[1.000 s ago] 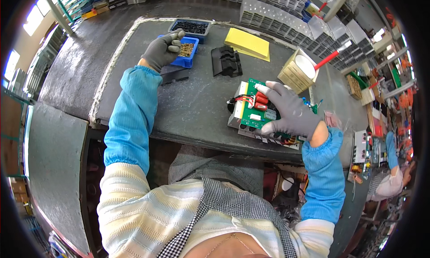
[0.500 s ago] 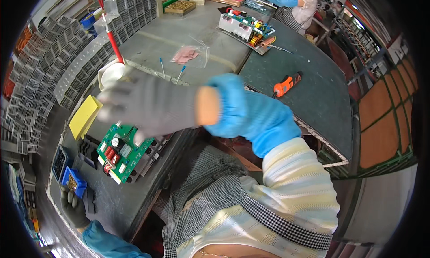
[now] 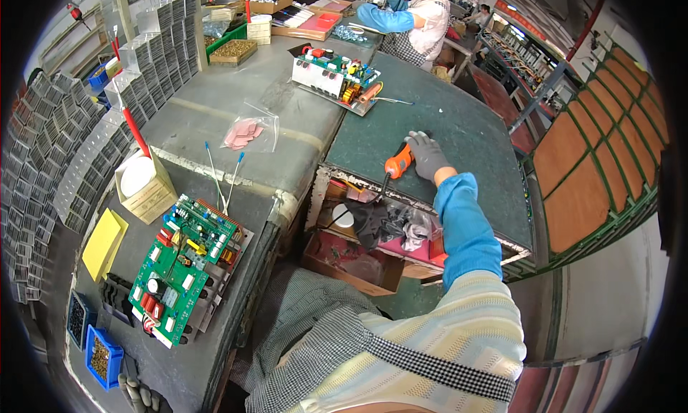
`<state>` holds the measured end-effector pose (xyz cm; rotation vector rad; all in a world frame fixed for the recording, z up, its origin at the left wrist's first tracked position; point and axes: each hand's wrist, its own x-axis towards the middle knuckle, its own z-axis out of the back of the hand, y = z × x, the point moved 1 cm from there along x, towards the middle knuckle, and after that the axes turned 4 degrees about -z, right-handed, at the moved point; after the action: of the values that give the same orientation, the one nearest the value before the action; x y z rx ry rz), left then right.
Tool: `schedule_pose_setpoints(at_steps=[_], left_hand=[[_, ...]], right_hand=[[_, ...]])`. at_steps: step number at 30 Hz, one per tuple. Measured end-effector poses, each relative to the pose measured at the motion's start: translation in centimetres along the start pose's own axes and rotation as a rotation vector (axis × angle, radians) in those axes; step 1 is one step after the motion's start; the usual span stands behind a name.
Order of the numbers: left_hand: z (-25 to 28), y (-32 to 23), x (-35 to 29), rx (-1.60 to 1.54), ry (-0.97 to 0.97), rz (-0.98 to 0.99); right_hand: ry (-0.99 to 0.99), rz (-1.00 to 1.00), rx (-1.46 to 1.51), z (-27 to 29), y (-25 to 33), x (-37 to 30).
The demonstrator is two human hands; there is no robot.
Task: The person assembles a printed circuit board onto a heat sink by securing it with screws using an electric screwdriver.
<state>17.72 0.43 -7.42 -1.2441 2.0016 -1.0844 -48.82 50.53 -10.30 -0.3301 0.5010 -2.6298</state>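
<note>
My right hand (image 3: 428, 155), in a grey glove, reaches onto the dark green mat and closes around the rear of an orange electric screwdriver (image 3: 398, 161). The tool lies near the mat's front edge with a dark cord at its front. My left hand (image 3: 143, 397), also gloved, is low at the picture's edge beside a blue bin (image 3: 93, 366) of small brass-coloured screws. Its fingers are curled together, and what they hold, if anything, is hidden. A green circuit board (image 3: 169, 292) with metal heatsinks lies on the bench between my hands.
A second board assembly (image 3: 322, 79) stands on the far bench. A bag of pink pads (image 3: 246, 132), a yellow pad (image 3: 104, 246) and a box with a white cup (image 3: 149, 198) lie around. Stacked metal parts (image 3: 54, 144) line the left. A co-worker (image 3: 423, 22) is at the back.
My right hand has swung from above the circuit board to the right, onto the electric screwdriver. My left hand has moved slightly, nearer the lower edge. The view has shifted, uncovering the board.
</note>
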Motion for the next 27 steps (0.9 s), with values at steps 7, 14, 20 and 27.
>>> schedule_pose_setpoints(at_steps=[7,14,20,27], left_hand=[[-0.6,0.6,-2.1,-0.047,0.011,-0.03],[-0.7,1.8,-4.8,0.095,-0.061,-0.035],[-0.2,3.8,-6.8,0.496,0.1,0.122],[-6.6,10.6,-5.0,0.462,0.523,0.212]], right_hand=[[0.076,-0.03,0.075,-0.2,0.6,1.7],[-0.02,-0.07,0.103,-0.9,1.1,2.2],[-0.677,-0.297,0.824,6.0,4.2,0.9],[-1.023,0.022,1.975,19.4,14.1,-0.8]])
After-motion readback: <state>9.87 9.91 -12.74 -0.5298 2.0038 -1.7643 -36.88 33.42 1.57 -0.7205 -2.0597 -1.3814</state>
